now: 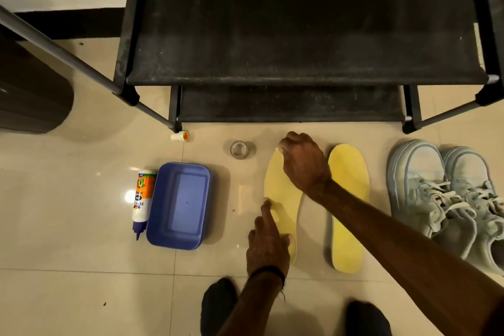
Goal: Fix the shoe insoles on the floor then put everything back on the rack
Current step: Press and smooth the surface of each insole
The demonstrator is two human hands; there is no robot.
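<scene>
Yellow foam insole [283, 194] flat; both hands pressing it.

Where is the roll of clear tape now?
In the head view the roll of clear tape lies on the floor left of centre, in front of the black rack, between the small white cap and the right hand.

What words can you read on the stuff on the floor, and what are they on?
"FEVIC": big red letters on the glue bottle, upside down in this view; the rest of the word is cut off by the bottle's curve.
The small print elsewhere on the glue bottle is too blurred to read.
Nothing else bears readable text.
</scene>
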